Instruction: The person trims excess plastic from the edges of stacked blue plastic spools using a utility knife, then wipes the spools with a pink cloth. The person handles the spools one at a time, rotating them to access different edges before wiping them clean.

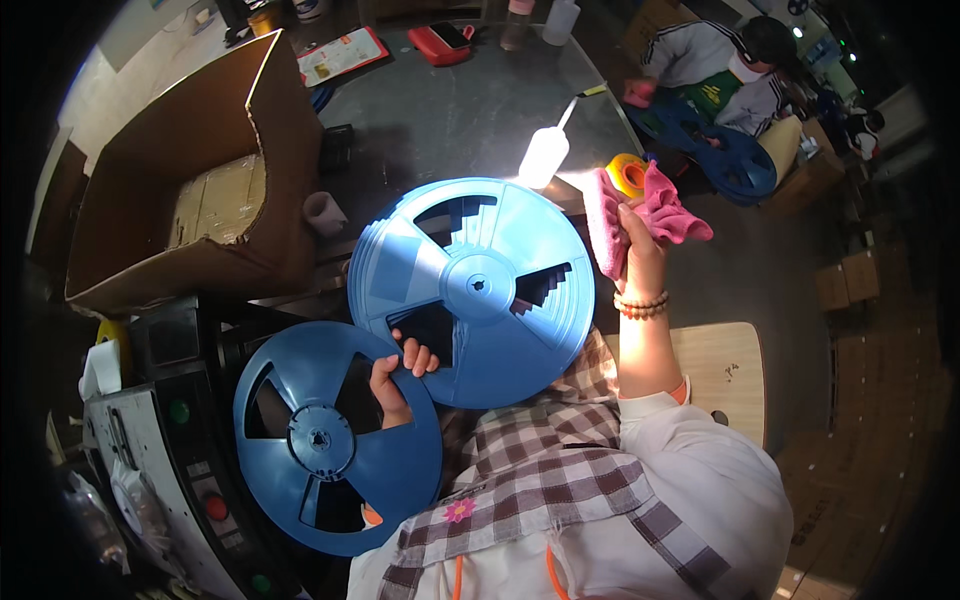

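Observation:
My left hand [397,379] grips the rim of a blue plastic reel [375,480] through one of its openings; its fingers also reach the edge of a stack of blue plastic reels [480,367]. The single reel shows its toothed hub and lies left of the stack, slightly lower. The stack's reels are a little offset from one another, and what supports them is hidden. To the right of the stack, my right hand [641,244] is raised and closed on a pink cloth [664,206], which bunches out on both sides of the fingers.
An open cardboard box [195,262] stands at the left, above a machine with buttons [180,465]. On the dark table [450,105] are a white squeeze bottle [545,154], a tape roll [324,212] and a phone on a red pouch [442,45]. A co-worker [720,67] handles blue reels.

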`<state>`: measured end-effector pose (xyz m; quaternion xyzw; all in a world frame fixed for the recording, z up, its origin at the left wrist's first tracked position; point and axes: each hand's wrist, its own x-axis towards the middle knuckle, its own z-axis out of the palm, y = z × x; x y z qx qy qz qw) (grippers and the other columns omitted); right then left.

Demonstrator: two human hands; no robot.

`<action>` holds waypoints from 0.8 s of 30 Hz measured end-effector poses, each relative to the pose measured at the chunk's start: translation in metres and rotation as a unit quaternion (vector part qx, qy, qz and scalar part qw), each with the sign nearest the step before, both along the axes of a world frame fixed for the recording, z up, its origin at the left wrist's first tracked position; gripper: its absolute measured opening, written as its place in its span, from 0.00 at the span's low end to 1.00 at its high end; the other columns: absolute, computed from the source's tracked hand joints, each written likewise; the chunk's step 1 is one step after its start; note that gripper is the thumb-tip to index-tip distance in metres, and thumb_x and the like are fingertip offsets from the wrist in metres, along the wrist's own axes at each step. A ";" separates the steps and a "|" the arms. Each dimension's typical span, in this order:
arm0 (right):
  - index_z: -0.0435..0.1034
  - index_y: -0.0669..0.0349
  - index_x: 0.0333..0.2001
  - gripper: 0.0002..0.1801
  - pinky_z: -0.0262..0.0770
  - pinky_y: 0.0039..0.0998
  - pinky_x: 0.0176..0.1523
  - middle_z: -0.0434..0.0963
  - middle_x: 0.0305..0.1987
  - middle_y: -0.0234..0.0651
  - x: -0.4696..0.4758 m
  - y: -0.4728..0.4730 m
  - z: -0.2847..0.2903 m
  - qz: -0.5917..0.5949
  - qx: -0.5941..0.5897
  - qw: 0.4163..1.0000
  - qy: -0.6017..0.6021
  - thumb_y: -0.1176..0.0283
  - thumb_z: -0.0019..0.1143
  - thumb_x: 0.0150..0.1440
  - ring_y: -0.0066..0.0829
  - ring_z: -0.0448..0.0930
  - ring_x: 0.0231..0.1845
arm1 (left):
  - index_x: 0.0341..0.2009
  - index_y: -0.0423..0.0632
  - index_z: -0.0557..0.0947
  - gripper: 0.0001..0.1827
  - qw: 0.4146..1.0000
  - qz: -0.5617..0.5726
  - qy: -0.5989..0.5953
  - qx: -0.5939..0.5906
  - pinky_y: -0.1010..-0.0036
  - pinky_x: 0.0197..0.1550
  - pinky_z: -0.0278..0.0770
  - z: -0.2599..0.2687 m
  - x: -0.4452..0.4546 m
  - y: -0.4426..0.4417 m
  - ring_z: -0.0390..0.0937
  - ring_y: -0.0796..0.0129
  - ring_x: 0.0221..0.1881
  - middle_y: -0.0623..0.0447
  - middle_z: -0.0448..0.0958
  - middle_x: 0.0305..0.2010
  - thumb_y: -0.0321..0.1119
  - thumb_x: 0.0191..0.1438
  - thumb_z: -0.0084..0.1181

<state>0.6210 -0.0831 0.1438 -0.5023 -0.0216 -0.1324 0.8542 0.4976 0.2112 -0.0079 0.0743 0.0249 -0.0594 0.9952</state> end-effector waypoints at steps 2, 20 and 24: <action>0.61 0.65 0.57 0.24 0.77 0.27 0.53 0.73 0.52 0.38 0.004 0.007 -0.004 0.043 -0.063 0.997 0.012 0.81 0.52 0.56 0.28 0.78 0.50 | 0.47 0.48 0.68 0.17 0.999 0.035 0.015 0.014 0.65 0.38 0.65 0.006 -0.003 0.000 0.65 0.66 0.26 0.52 0.64 0.24 0.33 0.50 0.45; 0.72 0.67 0.46 0.13 0.74 0.23 0.41 0.78 0.34 0.33 0.046 0.096 -0.003 0.465 -0.327 0.818 -0.087 0.74 0.56 0.58 0.20 0.78 0.35 | 0.42 0.49 0.69 0.12 0.956 0.290 0.047 0.006 0.63 0.43 0.66 0.046 -0.029 -0.019 0.66 0.64 0.28 0.52 0.65 0.24 0.32 0.50 0.45; 0.67 0.71 0.51 0.17 0.71 0.24 0.49 0.76 0.43 0.37 0.029 0.073 0.011 0.418 -0.197 0.879 -0.114 0.81 0.51 0.56 0.24 0.76 0.43 | 0.41 0.49 0.69 0.11 0.943 0.324 0.059 0.048 0.61 0.44 0.67 0.047 -0.035 -0.025 0.67 0.62 0.29 0.51 0.66 0.24 0.31 0.51 0.44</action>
